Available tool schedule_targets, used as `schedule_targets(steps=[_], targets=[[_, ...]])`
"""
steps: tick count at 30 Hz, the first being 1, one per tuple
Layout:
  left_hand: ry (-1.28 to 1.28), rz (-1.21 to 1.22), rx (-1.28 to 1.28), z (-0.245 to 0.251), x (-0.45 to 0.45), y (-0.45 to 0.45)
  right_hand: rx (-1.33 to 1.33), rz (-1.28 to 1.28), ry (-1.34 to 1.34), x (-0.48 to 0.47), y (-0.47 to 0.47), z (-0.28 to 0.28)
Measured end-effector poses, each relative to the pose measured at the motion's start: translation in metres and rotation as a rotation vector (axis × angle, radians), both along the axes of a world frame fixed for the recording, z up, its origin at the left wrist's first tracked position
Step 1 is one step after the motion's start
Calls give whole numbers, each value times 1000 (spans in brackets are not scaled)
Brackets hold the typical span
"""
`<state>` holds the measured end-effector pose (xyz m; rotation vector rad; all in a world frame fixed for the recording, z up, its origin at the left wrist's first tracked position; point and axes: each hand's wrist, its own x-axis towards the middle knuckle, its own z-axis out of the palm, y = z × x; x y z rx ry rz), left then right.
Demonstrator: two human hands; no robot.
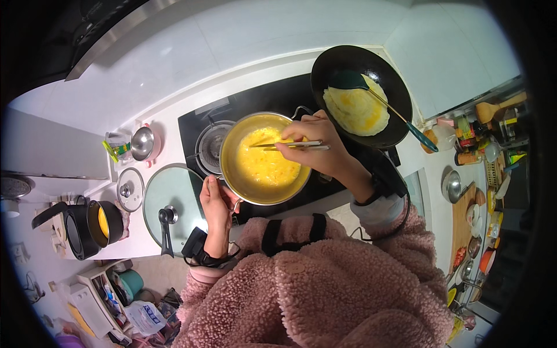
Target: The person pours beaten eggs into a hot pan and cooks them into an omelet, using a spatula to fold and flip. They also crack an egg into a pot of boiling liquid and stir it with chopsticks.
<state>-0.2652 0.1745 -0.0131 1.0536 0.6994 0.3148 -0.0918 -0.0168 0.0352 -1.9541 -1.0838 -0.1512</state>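
A stainless steel pot (231, 174) holds beaten egg (270, 167) with a bubbly yellow surface. My left hand (217, 198) grips the pot's handle at its lower left. In my right hand (320, 139) is a pair of chopsticks (300, 145), their tips dipped in the egg. To the upper right, a black wok (394, 78) contains a pale yellow egg sheet (359, 113). A spatula with a dark green head (348, 81) rests across the wok, its green handle end beyond the rim.
A gas burner (213, 145) lies left of the pot on the black hob (250, 98). Two glass lids (174, 195) (130, 178), a small metal bowl (142, 143) and a dark pot (115, 222) stand at left. Bottles, a metal bowl (452, 186) and a cutting board (461, 217) line the right counter.
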Motion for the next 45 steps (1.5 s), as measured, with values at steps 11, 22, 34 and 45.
schedule_targets(steps=[11, 22, 34, 45], targets=[[10, 66, -27, 2, 0, 3, -69, 255, 224, -11, -12, 45], [156, 5, 3, -1, 6, 9, 12, -34, 46, -9, -3, 30], [32, -4, -39, -4, 3, 11, 51, 276, 235, -6, -6, 26], [7, 98, 5, -5, 3, 9, 15, 127, 144, -14, -7, 2]])
